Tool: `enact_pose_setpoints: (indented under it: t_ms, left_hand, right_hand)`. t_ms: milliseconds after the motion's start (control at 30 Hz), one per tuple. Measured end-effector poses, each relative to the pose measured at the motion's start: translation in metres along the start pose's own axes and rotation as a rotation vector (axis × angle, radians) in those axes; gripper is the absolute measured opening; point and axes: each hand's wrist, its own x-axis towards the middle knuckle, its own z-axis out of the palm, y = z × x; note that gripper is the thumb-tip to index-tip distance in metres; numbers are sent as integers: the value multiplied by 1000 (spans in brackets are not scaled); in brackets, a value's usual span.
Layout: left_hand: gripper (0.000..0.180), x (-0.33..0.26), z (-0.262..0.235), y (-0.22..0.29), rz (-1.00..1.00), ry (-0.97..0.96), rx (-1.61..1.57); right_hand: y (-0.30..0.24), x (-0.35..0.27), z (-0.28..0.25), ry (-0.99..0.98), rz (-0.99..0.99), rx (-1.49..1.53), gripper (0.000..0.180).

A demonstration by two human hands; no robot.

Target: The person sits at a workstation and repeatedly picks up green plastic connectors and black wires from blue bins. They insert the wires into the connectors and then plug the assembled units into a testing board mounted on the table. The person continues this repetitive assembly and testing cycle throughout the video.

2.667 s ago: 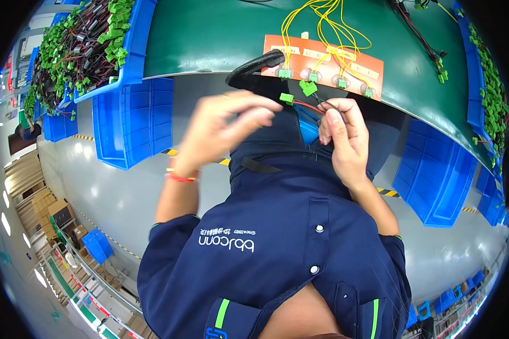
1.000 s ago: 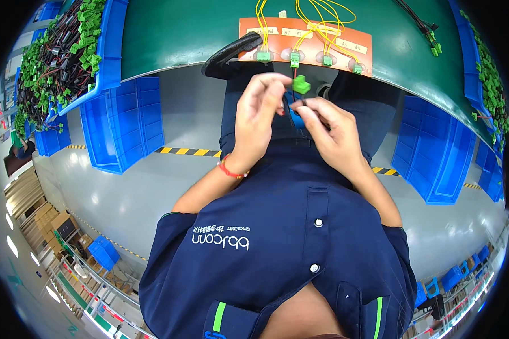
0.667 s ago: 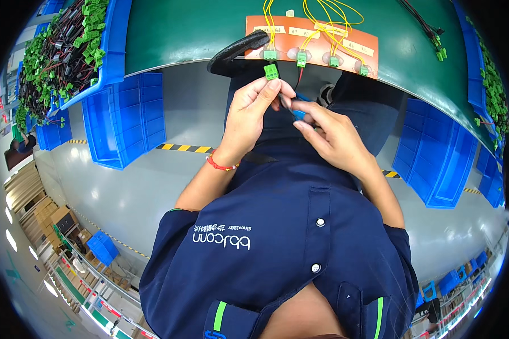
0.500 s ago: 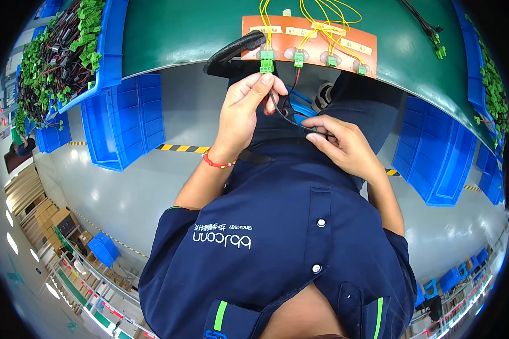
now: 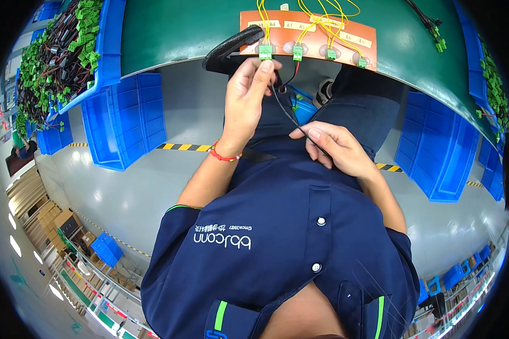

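My left hand (image 5: pixel 247 93) is closed, thumb and fingertips at the lower edge of a green terminal connector (image 5: pixel 266 52) on an orange-brown board (image 5: pixel 345 31). The plug between those fingers is mostly hidden by them. A thin black cable (image 5: pixel 287 112) runs from under my left hand down to my right hand (image 5: pixel 342 148), pinched between thumb and fingers there. Beside it, another green connector (image 5: pixel 297 52) on the board has a red and black wire (image 5: pixel 296 70) hanging from it. Two further green connectors sit to the right, with yellow wires (image 5: pixel 328 25) behind.
The board lies at the front edge of a green table (image 5: pixel 169 34), beside a black curved strap-like piece (image 5: pixel 226 53). Blue bins (image 5: pixel 99 51) with many wired green connectors stand at left and right. More wired connectors (image 5: pixel 440 42) lie at the far right.
My left hand has moved up, bringing the green plug against the board's connector. My right hand has slid slightly right and down along the cable, which is now straighter.
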Motion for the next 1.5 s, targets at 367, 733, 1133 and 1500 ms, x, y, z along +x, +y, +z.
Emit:
enact_pose_setpoints:
  t_ms: [367,733,1133,1500]
  left_hand:
    - [23,-29,9,-24,-164,-306,-117]
    - [29,-39,-3,-12,-369,-419,-65]
    - [22,-44,3,-6,-367,-344,-37]
    - [33,-44,-6,-16,-295,-377,86]
  right_hand:
    - [47,45,-16,189,-23,763,40]
    - [22,24,-22,493,-355,500,37]
    - [-14,45,-9,545,-506,93,36]
    - [-18,49,-3,617,-583,29,33]
